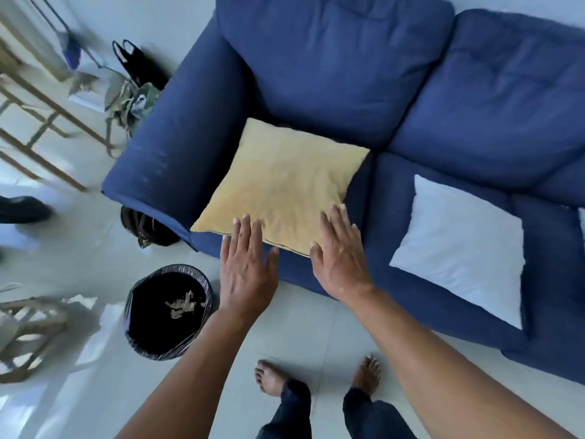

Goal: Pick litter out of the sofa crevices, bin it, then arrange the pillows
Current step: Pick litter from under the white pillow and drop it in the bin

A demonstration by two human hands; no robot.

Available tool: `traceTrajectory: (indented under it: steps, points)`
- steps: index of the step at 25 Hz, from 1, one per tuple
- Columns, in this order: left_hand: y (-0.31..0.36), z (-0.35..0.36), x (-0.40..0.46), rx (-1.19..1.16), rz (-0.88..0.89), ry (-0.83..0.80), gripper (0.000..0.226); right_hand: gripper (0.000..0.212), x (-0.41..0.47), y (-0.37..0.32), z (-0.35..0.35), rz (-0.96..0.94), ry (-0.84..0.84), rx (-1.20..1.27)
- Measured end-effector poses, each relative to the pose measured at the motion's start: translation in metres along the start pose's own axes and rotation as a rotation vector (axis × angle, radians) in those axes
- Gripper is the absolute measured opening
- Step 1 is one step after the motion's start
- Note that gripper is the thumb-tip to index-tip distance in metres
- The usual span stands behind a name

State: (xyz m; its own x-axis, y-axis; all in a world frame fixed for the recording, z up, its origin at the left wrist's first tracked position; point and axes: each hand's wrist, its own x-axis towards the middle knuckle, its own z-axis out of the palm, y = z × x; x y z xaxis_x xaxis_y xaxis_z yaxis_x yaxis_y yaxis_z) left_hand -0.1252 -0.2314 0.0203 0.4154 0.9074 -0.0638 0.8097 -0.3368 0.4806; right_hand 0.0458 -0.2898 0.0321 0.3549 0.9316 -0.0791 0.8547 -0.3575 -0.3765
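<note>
Bare sofa (364, 74) seat between yellow pillow (281, 182) and white pillow (459, 248); bin (169, 312) stands on open floor (316, 327) left of front edge.

A black bag (139, 63) leans by the sofa's far arm, above a camouflage bundle (133, 103). Pale wooden furniture legs (47, 122) cross the glossy tiled floor (304, 327) nearby.

A blue sofa (316, 68) stands on a pale tiled floor (304, 331). On its left seat cushion lies a yellow pillow (281, 182), flat, one corner toward the backrest. On the next seat lies a white pillow (459, 248). On the floor near the sofa's left arm stands a bin (169, 312) lined with a black bag, holding pale scraps.
</note>
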Motion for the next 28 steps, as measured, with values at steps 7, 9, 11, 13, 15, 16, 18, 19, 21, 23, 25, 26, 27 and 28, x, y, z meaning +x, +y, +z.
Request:
traceTrajectory:
  steps: [7, 9, 11, 13, 15, 16, 18, 19, 21, 23, 25, 26, 27, 28]
  points:
    - [0.199, 0.072, -0.007, 0.079, 0.325, -0.165, 0.07, 0.064, -0.076, 0.175, -0.096, 0.311, 0.1, 0.029]
    - [0.233, 0.087, -0.018, 0.115, 0.362, -0.175, 0.072, 0.062, -0.093, 0.205, -0.108, 0.331, 0.117, 0.025]
    - [0.278, 0.105, -0.033, 0.152, 0.419, -0.196, 0.071, 0.063, -0.117, 0.243, -0.128, 0.366, 0.148, 0.047]
    - [0.317, 0.123, -0.046, 0.164, 0.491, -0.23, 0.07, 0.064, -0.139, 0.278, -0.145, 0.395, 0.172, 0.079]
    - [0.36, 0.144, -0.05, 0.192, 0.575, -0.26, 0.07, 0.064, -0.161, 0.319, -0.164, 0.428, 0.192, 0.091]
    - [0.375, 0.152, -0.049, 0.207, 0.609, -0.279, 0.071, 0.064, -0.168, 0.335, -0.171, 0.445, 0.197, 0.084]
    - [0.407, 0.17, -0.045, 0.218, 0.655, -0.308, 0.074, 0.063, -0.182, 0.37, -0.179, 0.505, 0.203, 0.071]
    - [0.422, 0.178, -0.043, 0.209, 0.678, -0.32, 0.076, 0.063, -0.187, 0.385, -0.181, 0.538, 0.207, 0.074]
    - [0.446, 0.197, -0.038, 0.214, 0.736, -0.356, 0.08, 0.062, -0.193, 0.409, -0.184, 0.591, 0.201, 0.104]
    - [0.466, 0.216, -0.029, 0.222, 0.78, -0.392, 0.08, 0.062, -0.192, 0.429, -0.184, 0.615, 0.202, 0.122]
    - [0.482, 0.237, -0.018, 0.235, 0.795, -0.439, 0.076, 0.061, -0.188, 0.448, -0.182, 0.645, 0.187, 0.136]
    - [0.49, 0.248, -0.012, 0.24, 0.799, -0.458, 0.073, 0.061, -0.185, 0.458, -0.181, 0.661, 0.176, 0.14]
    - [0.499, 0.26, -0.003, 0.239, 0.81, -0.476, 0.07, 0.061, -0.18, 0.469, -0.179, 0.682, 0.166, 0.146]
    - [0.508, 0.271, 0.006, 0.241, 0.822, -0.501, 0.068, 0.061, -0.174, 0.481, -0.177, 0.709, 0.153, 0.153]
